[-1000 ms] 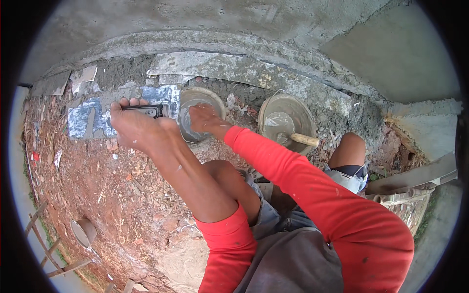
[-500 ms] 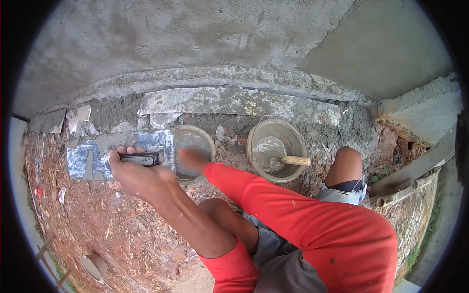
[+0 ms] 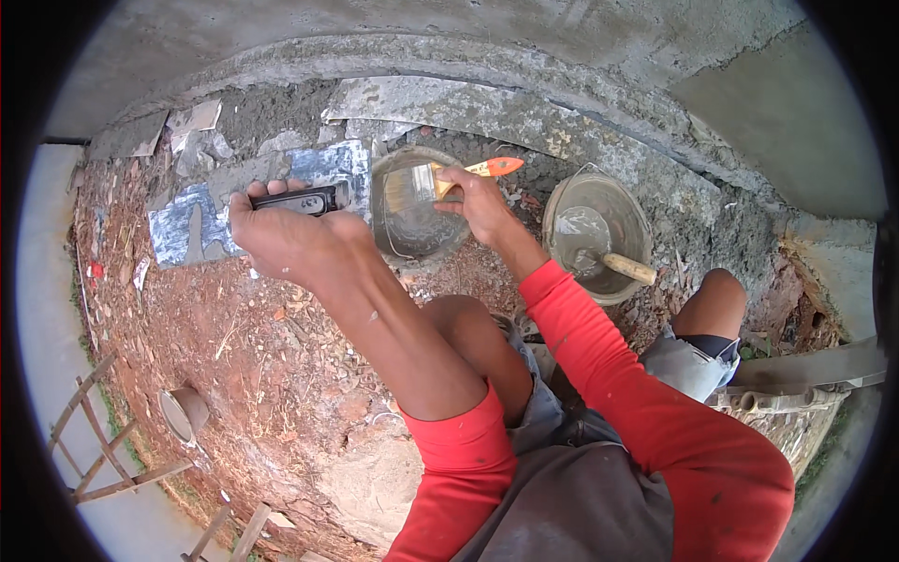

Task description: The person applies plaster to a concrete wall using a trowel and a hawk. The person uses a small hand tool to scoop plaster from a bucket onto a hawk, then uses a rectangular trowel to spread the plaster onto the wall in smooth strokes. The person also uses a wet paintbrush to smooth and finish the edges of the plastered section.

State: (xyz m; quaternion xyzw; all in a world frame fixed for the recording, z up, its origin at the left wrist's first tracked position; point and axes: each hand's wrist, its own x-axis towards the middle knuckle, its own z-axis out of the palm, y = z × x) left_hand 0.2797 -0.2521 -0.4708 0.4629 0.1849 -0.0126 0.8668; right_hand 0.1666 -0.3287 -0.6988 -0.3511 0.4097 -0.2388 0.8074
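My left hand (image 3: 295, 245) is wrapped round the dark handle of a plastering trowel (image 3: 332, 166), whose long blade is smeared blue-white, with grey mortar on it. In my right hand (image 3: 478, 203) is a paintbrush (image 3: 409, 190) with pale bristles and an orange-tipped handle. The brush lies nearly level, its bristles pointing left over a bucket (image 3: 440, 248). Wet grey residue shows in that bucket. Whether the bristles touch its inside, I cannot tell.
Right of my right hand stands another bucket (image 3: 552, 225) with grey liquid and a wooden-handled tool (image 3: 629, 269) leaning in it. A mortar-covered board (image 3: 524, 122) lies along the cement wall (image 3: 562, 23). A pail (image 3: 184, 415) and wooden sticks (image 3: 105, 445) are at lower left.
My right hand was blurred over the left bucket; it is now further right with the brush in plain sight. The view has shifted and turned; my left hand keeps hold of the trowel.
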